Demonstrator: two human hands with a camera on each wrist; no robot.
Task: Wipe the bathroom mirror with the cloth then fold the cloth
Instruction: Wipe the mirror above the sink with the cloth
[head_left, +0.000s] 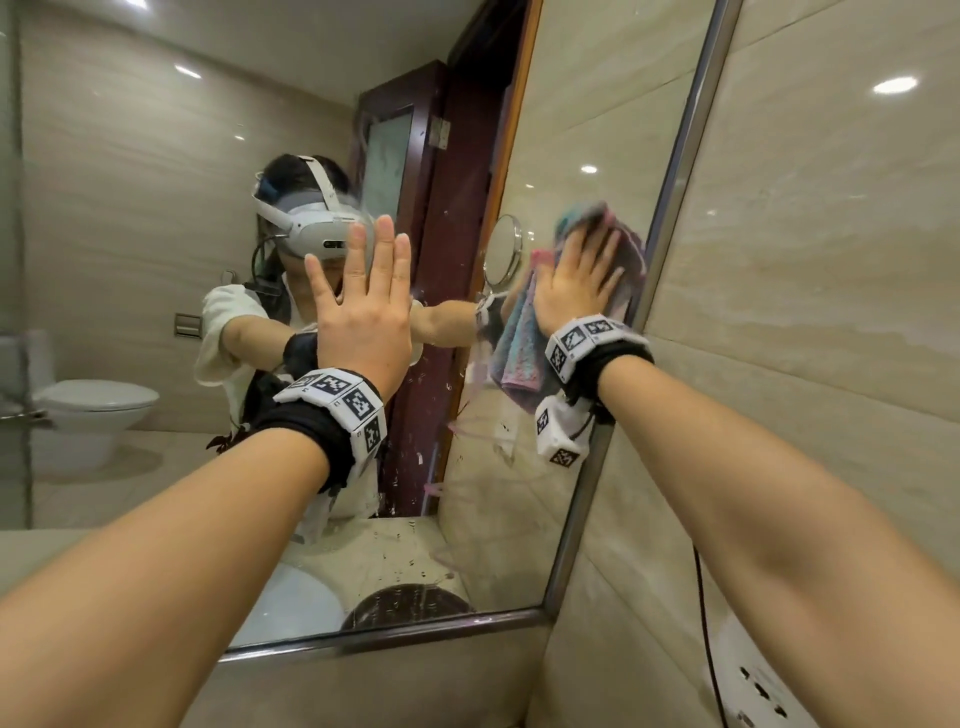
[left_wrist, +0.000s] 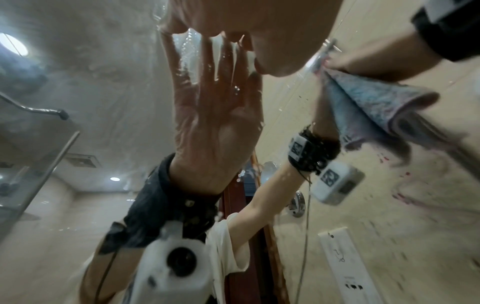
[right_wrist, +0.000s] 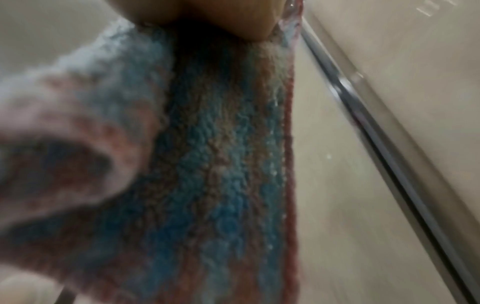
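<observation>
The bathroom mirror fills the left and middle, with a metal frame down its right side. My left hand lies flat on the glass with straight fingers; its reflection meets it in the left wrist view. My right hand presses a blue and pink striped cloth against the glass beside the right frame, fingers spread over it. The loose lower part of the cloth hangs below the palm. Up close, the cloth fills the right wrist view next to the frame.
A beige tiled wall runs right of the mirror, with a socket and a black cable low down. Water drops speckle the lower glass. The mirror reflects a toilet and a round shaving mirror.
</observation>
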